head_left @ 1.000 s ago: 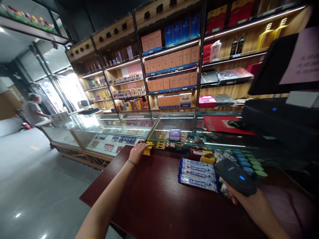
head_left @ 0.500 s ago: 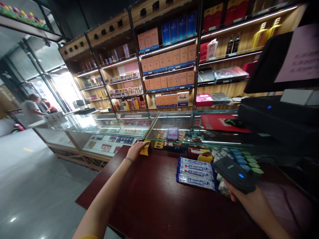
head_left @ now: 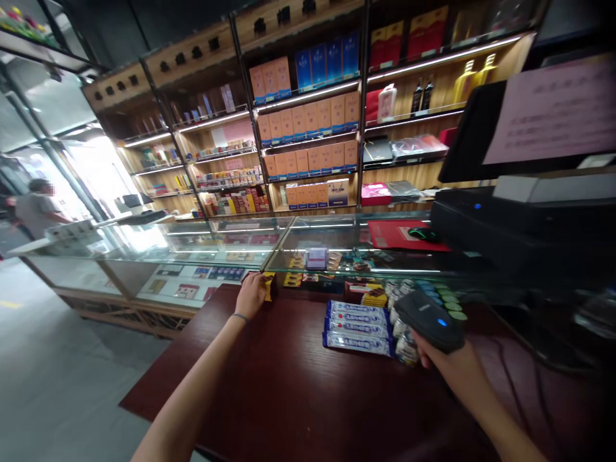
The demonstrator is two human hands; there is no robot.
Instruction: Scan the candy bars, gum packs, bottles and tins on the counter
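The black scanner (head_left: 428,319) is gripped in your right hand (head_left: 450,358), by the silvery containers (head_left: 407,350); your left hand (head_left: 250,297) touches the yellow packets (head_left: 270,287), its grip unclear. Your view swings right, both hands staying put: work seems paused.

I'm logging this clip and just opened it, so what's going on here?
At a shop counter, a person's left hand rests at some yellow-and-brown packs by the glass case. Their right hand holds a black scanner. Blue-and-white packets lie on the dark red tabletop between the hands.
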